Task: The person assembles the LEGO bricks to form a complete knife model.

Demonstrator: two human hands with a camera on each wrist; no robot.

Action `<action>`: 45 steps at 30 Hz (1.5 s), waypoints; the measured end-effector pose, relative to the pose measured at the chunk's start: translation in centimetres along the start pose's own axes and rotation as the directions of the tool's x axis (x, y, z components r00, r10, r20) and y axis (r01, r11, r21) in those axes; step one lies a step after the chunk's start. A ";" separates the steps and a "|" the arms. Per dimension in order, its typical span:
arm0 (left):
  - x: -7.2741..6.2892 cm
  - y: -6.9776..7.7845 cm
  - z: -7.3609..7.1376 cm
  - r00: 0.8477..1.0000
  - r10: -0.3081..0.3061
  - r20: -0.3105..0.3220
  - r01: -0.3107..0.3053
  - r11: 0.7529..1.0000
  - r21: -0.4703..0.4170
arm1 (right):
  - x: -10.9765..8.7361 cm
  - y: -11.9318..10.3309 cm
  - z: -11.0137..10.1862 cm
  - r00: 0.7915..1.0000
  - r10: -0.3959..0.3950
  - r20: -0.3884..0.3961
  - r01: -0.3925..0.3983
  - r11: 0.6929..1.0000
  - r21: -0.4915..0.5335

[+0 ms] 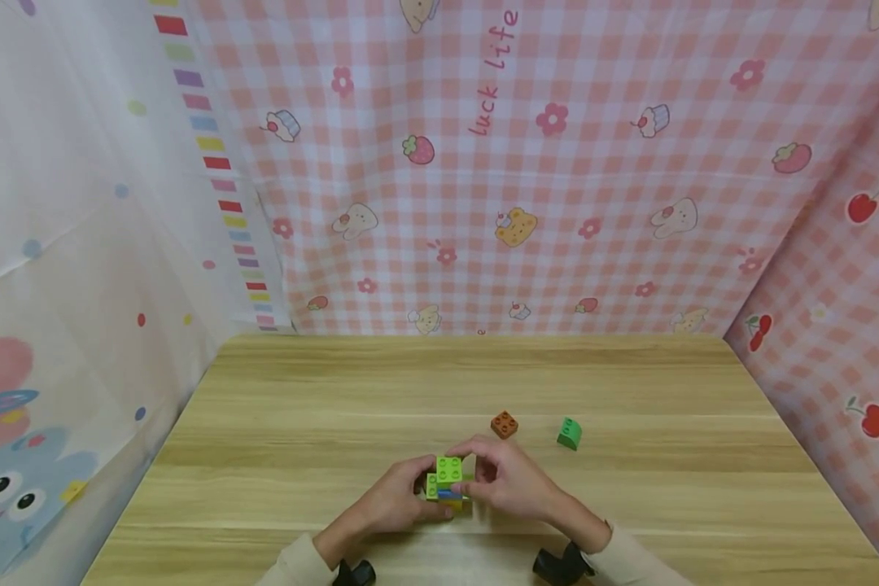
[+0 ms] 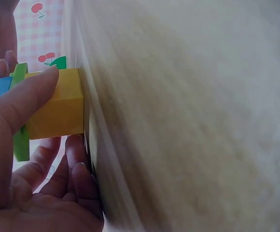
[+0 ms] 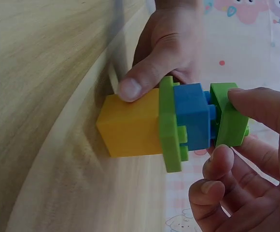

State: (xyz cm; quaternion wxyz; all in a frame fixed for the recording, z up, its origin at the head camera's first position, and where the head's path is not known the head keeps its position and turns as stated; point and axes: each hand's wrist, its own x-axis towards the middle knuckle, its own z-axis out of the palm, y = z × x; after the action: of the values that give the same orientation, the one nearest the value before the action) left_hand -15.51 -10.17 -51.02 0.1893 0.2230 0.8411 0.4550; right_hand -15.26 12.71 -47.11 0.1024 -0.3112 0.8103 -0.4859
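A stack of toy building bricks stands on the table between the two hands. Its bottom is a yellow brick point(image 3: 133, 126), topped by a thin light-green plate point(image 3: 168, 130) that juts past it. A blue brick point(image 3: 193, 116) sits on that plate. Over the blue studs, a light-green brick point(image 3: 231, 116) is slightly tilted, with a gap showing along one side. My left hand point(image 1: 395, 498) grips the yellow brick low down, thumb against its side. My right hand point(image 1: 516, 482) pinches the upper light-green brick between thumb and fingers.
Beyond the right hand lie a brown brick point(image 1: 504, 424) and a green brick with a curved side point(image 1: 569, 433). The wooden table point(image 1: 300, 391) meets a pink checked cloth point(image 1: 483, 268) at its back edge. Cloth also hangs at both sides.
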 end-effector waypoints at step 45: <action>0.2 -0.2 0.1 1.000 -0.009 0.004 0.009 1.000 -0.017 | -0.1 0.6 1.2 0.993 -0.071 -0.090 0.070 0.997 -0.023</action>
State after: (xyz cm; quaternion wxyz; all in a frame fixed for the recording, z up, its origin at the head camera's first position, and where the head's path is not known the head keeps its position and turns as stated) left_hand -15.64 -10.12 -51.24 0.1949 0.2185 0.8379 0.4607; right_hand -14.88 12.10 -48.26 0.0451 -0.3183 0.8074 -0.4947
